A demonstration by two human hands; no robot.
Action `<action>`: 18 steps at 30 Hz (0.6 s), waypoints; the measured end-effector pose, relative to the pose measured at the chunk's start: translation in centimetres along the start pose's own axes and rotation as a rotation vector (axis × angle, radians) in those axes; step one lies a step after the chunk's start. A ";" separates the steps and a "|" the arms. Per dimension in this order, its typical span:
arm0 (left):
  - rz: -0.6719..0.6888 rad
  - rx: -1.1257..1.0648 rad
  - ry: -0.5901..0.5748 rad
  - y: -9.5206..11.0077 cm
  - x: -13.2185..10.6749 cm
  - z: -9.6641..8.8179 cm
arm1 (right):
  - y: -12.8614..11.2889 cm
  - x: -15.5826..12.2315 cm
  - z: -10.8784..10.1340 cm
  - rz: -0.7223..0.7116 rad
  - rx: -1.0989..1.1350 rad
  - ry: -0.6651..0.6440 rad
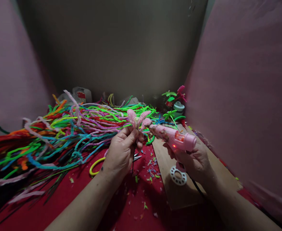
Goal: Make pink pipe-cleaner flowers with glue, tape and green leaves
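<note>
My left hand [125, 144] pinches a pink pipe-cleaner flower [137, 118] near its base. Its fuzzy petals stand up around a pale yellow centre, and a thin dark stem hangs down below my fingers. My right hand [194, 160] is wrapped round the handle of a pink hot glue gun [174, 136], whose red light glows. The gun points left, and its nozzle end is close to the flower's right petal; I cannot tell whether they touch. Behind my left wrist lie scissors with a yellow handle [94, 165], partly hidden by the arm.
A big heap of coloured pipe cleaners [90, 128] spreads across the left and back. A brown board [184, 199] carries a white disc with holes [178, 175]. Green and pink flowers stand near a small jar [178, 109]. Fuzzy scraps litter the red cloth [136, 208]; pink walls flank both sides.
</note>
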State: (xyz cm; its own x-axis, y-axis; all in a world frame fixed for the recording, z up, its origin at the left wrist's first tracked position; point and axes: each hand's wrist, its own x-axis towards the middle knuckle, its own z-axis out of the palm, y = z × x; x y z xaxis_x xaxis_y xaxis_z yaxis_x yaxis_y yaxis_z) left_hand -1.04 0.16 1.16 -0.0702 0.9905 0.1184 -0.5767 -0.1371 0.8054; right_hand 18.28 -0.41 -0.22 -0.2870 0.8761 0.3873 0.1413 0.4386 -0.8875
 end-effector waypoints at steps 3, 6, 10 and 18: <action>0.000 0.007 0.002 0.0 -0.1 0.0 | -0.1 0.1 0.1 -0.026 -0.005 0.006; 0.004 0.005 -0.001 -0.1 0.0 0.0 | 0.0 0.1 0.2 -0.043 0.018 0.021; 0.008 -0.003 -0.006 -0.1 0.0 -0.1 | 0.1 0.1 0.2 -0.047 0.027 0.023; 0.005 0.002 0.000 -0.1 0.1 -0.1 | -0.6 0.0 0.4 -0.050 0.092 0.100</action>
State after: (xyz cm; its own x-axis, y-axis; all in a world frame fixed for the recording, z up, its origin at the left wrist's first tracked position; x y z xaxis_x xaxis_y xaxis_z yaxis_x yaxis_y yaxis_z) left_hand -1.06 0.25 1.00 -0.0732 0.9898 0.1220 -0.5745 -0.1418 0.8061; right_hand 17.82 -0.74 0.21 -0.1950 0.8713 0.4504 0.0407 0.4660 -0.8839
